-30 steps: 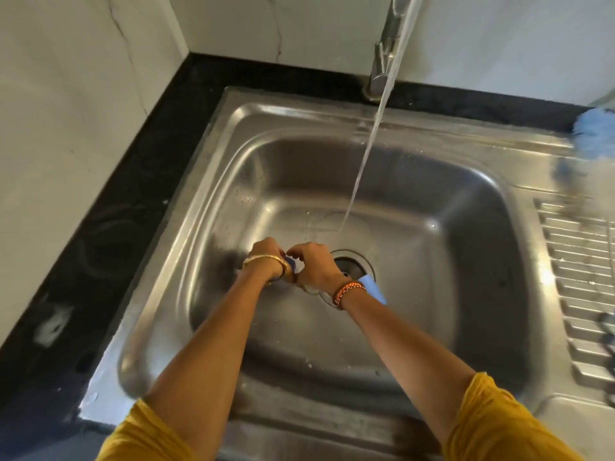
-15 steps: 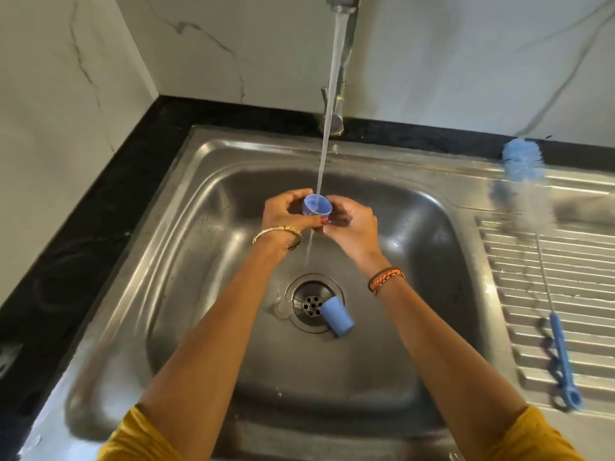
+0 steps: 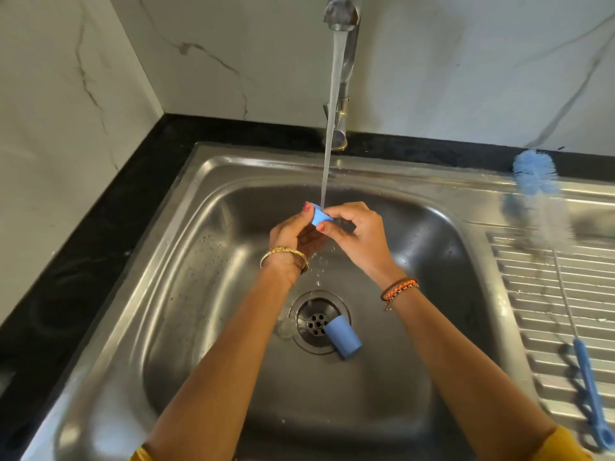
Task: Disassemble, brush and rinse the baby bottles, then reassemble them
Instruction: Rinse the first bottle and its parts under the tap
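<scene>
A small blue bottle ring [image 3: 318,217] is under the running water stream [image 3: 329,144]. My left hand [image 3: 291,236] pinches it from the left and my right hand [image 3: 357,234] pinches it from the right, both above the sink basin. A blue bottle cap [image 3: 342,337] lies on its side by the drain [image 3: 316,322]. A clear part [image 3: 284,324], hard to make out, lies left of the drain.
The steel sink [image 3: 213,294] fills the view, with the tap [image 3: 342,15] above. A blue and white bottle brush [image 3: 545,224] lies on the ribbed drainboard [image 3: 565,311] at the right. Black counter [image 3: 83,261] and marble walls bound the left and back.
Both hands rose from the sink bottom near the drain and brought the blue ring under the water. Since half a second ago the ring has tilted in my fingers.
</scene>
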Motion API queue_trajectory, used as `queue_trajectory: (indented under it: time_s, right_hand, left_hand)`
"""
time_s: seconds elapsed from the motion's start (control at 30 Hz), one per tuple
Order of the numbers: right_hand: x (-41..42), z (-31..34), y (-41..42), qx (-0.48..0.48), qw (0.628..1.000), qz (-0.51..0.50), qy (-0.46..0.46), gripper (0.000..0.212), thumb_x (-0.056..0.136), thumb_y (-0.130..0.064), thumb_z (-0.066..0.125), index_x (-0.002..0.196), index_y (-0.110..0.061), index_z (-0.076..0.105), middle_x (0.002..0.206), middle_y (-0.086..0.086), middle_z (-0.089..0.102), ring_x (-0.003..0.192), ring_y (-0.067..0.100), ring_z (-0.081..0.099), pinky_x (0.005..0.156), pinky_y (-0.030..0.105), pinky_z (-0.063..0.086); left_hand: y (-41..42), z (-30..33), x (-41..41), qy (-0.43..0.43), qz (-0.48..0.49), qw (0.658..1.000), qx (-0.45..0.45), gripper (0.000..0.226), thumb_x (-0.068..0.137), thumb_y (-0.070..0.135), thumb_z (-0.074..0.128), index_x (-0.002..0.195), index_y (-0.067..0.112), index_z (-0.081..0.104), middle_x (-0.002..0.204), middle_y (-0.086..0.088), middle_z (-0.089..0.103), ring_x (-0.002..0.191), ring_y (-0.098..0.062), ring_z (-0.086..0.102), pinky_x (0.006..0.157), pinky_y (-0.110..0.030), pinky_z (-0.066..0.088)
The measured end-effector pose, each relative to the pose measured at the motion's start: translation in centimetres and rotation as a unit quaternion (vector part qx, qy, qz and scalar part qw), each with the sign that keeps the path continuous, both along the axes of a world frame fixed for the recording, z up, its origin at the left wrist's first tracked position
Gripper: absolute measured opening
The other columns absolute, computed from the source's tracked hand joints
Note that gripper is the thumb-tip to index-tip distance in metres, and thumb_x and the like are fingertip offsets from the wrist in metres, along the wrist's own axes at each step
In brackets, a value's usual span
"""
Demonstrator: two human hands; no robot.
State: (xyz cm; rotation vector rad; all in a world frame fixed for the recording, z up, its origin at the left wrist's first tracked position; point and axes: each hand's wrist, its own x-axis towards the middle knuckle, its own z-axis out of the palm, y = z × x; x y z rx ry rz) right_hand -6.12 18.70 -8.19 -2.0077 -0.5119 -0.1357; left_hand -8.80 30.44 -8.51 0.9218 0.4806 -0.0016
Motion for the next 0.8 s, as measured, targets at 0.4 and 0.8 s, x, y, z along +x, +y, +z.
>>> queue_trajectory:
  time_s: [0.4,0.8]
  right_hand:
    - [-0.5,1.2,2.1,0.157,0.972,-0.065,0.162,0.021,0.086,-0.001,0.06,0.105,0.001,0.068,0.095,0.006,0.067,0.084,0.009,0.062,0.078,0.018,0.051]
    - [0.0,0.6,-0.5,-0.121,0.975,-0.061,-0.175,0.006,0.076,-0.009,0.069,0.079,-0.008,0.074,0.079,0.002,0.072,0.086,0.028,0.06,0.076,0.037,0.042]
  left_hand:
    - [-0.6,2.0,1.6,0.096,0.016,0.994,0.057,0.026,0.087,0.037,0.058,0.083,0.011,0.062,0.082,-0.007,0.064,0.07,-0.016,0.066,0.062,-0.027,0.056]
    - [0.0,2.8,1.7,0.144,-0.024,0.989,-0.016,0.032,0.089,0.039,0.056,0.081,0.008,0.059,0.052,-0.009,0.065,0.042,-0.016,0.063,0.047,-0.027,0.056]
